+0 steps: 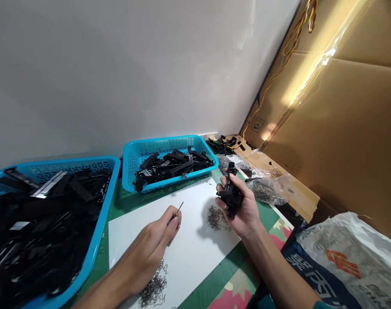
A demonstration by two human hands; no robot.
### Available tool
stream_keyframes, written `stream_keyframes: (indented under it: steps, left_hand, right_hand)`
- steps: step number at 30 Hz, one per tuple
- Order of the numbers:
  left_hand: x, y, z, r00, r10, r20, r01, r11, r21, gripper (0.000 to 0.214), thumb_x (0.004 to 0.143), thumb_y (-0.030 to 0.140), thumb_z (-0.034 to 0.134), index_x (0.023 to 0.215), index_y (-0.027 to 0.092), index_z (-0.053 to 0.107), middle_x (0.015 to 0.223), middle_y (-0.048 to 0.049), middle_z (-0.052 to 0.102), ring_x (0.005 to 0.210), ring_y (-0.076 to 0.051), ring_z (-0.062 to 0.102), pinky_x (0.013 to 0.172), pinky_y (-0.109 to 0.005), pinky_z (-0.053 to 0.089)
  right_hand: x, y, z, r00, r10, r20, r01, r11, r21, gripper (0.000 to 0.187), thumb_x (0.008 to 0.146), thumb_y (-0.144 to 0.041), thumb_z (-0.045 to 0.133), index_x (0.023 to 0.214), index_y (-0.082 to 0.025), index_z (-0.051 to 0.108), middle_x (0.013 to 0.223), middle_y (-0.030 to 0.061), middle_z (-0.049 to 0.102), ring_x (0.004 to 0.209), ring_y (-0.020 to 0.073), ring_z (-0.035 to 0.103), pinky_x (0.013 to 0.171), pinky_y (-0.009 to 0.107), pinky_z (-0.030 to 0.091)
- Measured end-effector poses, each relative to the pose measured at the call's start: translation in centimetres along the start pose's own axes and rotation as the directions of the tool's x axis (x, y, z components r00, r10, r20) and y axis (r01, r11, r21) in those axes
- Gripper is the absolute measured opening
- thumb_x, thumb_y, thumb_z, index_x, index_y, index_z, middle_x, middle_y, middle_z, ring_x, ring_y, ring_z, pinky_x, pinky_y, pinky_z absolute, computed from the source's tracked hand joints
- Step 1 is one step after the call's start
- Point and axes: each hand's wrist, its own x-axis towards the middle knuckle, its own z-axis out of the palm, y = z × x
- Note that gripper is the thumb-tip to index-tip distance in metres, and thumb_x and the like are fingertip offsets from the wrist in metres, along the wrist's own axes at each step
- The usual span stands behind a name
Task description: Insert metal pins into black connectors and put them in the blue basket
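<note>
Head view: a black plastic part [232, 198] in the right hand [247, 212], a thin metal rod [180, 207] in the left hand [157, 236].
Dull, narrow-topped and jagged, the part is gripped above the counter [120, 201], beside small wire pieces [215, 218]; fingers cover its sides, and darkness blurs its detail. Pinched fingertips hide the rod's lower end. The frame cuts off the left basket [105, 214].

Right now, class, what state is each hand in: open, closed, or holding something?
Left hand: closed, holding a thin metal rod.
Right hand: closed around a black part.
</note>
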Motion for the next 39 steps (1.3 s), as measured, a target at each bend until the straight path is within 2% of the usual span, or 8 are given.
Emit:
stream_keyframes:
  steps: [4,8,12,15,18,25,31,39]
  left_hand:
    - [-0.3,0.5,0.0,0.997,0.015,-0.079,-0.018,0.999,-0.042,0.040,0.111,0.052,0.033,0.087,0.023,0.047,0.073,0.0037,0.044,0.064,-0.014,0.042,0.060,-0.025,0.038]
    - [-0.9,-0.2,0.3,0.986,0.064,-0.155,-0.079,0.993,-0.092,0.031,0.110,0.045,0.038,0.093,0.022,0.050,0.067,0.0081,0.027,0.055,-0.011,0.025,0.052,-0.023,0.025]
    - [-1.3,-1.7,0.8,0.967,0.213,-0.140,-0.229,0.967,-0.111,0.020,0.102,0.038,0.060,0.113,0.021,0.055,0.068,0.0108,0.024,0.053,-0.009,0.023,0.050,-0.019,0.023]
    - [-1.3,-2.1,1.1,0.970,0.225,-0.096,-0.238,0.958,-0.160,0.027,0.101,0.035,0.063,0.123,0.021,0.056,0.069,0.0108,0.021,0.052,-0.008,0.023,0.049,-0.018,0.023]
    - [-1.1,-2.0,1.1,0.968,0.217,-0.130,-0.239,0.951,-0.197,0.021,0.102,0.033,0.063,0.119,0.020,0.059,0.069,0.0104,0.019,0.052,-0.008,0.022,0.048,-0.019,0.021]
    - [-1.1,-1.7,0.9,0.951,0.266,-0.161,-0.291,0.942,-0.165,0.018,0.105,0.030,0.060,0.120,0.020,0.061,0.067,0.0107,0.021,0.051,-0.007,0.020,0.048,-0.020,0.015]
    - [-1.2,-1.4,0.9,0.970,0.210,-0.121,-0.231,0.954,-0.192,0.025,0.108,0.038,0.055,0.123,0.019,0.061,0.064,0.0106,0.022,0.051,-0.008,0.021,0.048,-0.022,0.015]
    - [-1.6,-0.1,0.3,0.991,0.106,-0.082,-0.125,0.955,-0.268,0.035,0.110,0.042,0.043,0.120,0.016,0.064,0.062,0.0095,0.030,0.050,-0.009,0.024,0.048,-0.025,0.016]
  right_hand:
    - [-0.8,1.3,0.6,0.997,-0.070,-0.012,0.067,0.984,-0.168,0.033,0.080,-0.031,0.087,0.099,-0.023,0.060,0.080,-0.0055,0.063,0.063,0.0106,0.059,0.040,0.018,0.048]
    - [-1.9,3.0,0.9,0.982,-0.190,0.012,0.176,0.883,-0.434,0.035,0.083,-0.039,0.087,0.098,-0.025,0.060,0.073,-0.0077,0.058,0.051,0.0089,0.054,0.040,0.020,0.049]
    - [-3.1,4.5,1.1,0.969,-0.232,0.085,0.238,0.785,-0.572,0.034,0.085,-0.041,0.086,0.095,-0.024,0.059,0.072,-0.0073,0.056,0.052,0.0092,0.053,0.044,0.021,0.048]
    - [-3.7,5.0,1.5,0.957,-0.252,0.146,0.284,0.698,-0.657,0.030,0.087,-0.039,0.085,0.093,-0.023,0.060,0.074,-0.0055,0.056,0.057,0.0098,0.053,0.049,0.022,0.047]
    - [-3.9,5.2,1.8,0.943,-0.278,0.186,0.324,0.628,-0.707,0.028,0.087,-0.037,0.084,0.091,-0.022,0.061,0.079,-0.0037,0.057,0.063,0.0099,0.052,0.053,0.022,0.045]
    - [-3.7,5.5,1.7,0.959,-0.246,0.142,0.275,0.684,-0.676,0.034,0.084,-0.041,0.088,0.090,-0.022,0.059,0.076,-0.0053,0.055,0.062,0.0098,0.052,0.057,0.023,0.045]
    - [-3.6,5.8,1.4,0.974,-0.192,0.117,0.222,0.732,-0.644,0.035,0.084,-0.042,0.087,0.092,-0.022,0.058,0.076,-0.0057,0.056,0.056,0.0093,0.053,0.051,0.024,0.045]
    - [-3.9,5.9,1.9,0.958,-0.243,0.153,0.276,0.634,-0.722,0.035,0.082,-0.043,0.088,0.088,-0.022,0.061,0.074,-0.0046,0.057,0.061,0.0116,0.053,0.055,0.024,0.046]
